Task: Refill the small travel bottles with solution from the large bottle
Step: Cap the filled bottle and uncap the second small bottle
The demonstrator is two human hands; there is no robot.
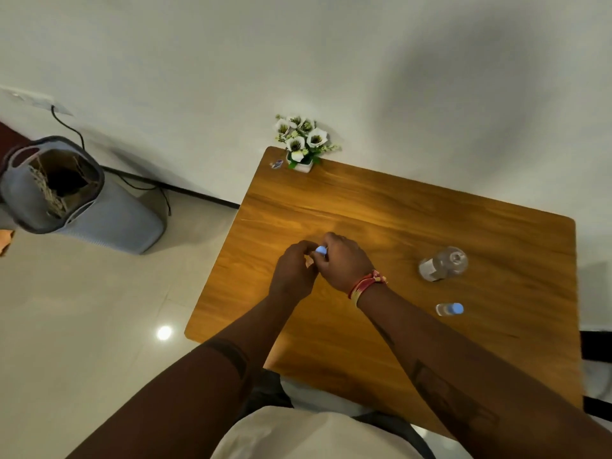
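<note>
On the surface [496, 342], right side: large clear bottle [443, 263], uncapped; blue-capped travel bottle [449, 309] nearby.
Left hand [293, 271], right hand [344, 260]: fingers curled on a blue cap [321, 250]; that bottle's body hidden.

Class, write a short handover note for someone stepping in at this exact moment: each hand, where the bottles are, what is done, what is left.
Left hand and right hand are curled together around a small bottle's blue cap; its body is hidden.
Large bottle stands uncapped on the table, to the right.
Second small bottle stands capped nearer the front edge.
Done: large bottle opened.
Left: whether either small bottle is filled cannot be told.
</note>
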